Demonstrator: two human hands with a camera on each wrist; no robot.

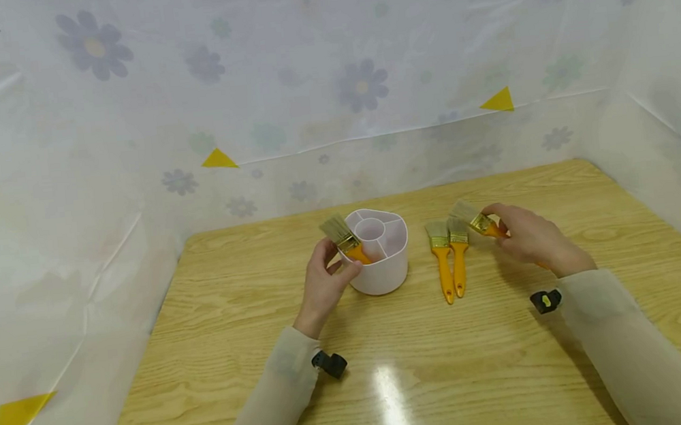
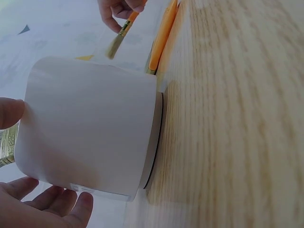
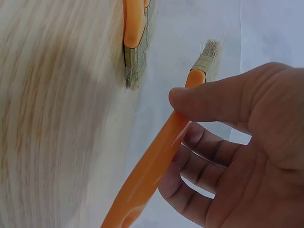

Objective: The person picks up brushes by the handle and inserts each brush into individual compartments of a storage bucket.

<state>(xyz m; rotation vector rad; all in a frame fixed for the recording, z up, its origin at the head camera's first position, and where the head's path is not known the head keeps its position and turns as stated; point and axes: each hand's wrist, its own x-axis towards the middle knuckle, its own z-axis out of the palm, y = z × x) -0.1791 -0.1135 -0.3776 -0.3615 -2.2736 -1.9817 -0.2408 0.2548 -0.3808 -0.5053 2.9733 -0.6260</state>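
My left hand [image 1: 325,284] grips the left side of a white round desk organizer [image 1: 380,278], its thumb at the rim and fingers along the wall. A paintbrush [image 1: 348,242] stands tilted in one of the organizer's compartments, bristles up, between the thumb and fingers. Its lower handle is hidden inside. Over the table to the right, my right hand [image 1: 530,238] pinches another paintbrush [image 3: 154,156] by its orange handle, bristles pointing away from the hand. Two more paintbrushes, a left one [image 1: 445,267] and a right one [image 1: 459,262], lie side by side between the organizer and my right hand.
The wood-grain table [image 1: 455,379] runs up to a pale flower-patterned sheet [image 1: 278,75] behind it and at both sides. Yellow triangles [image 1: 220,159] mark the sheet. A small black device [image 1: 329,364] is worn on each wrist.
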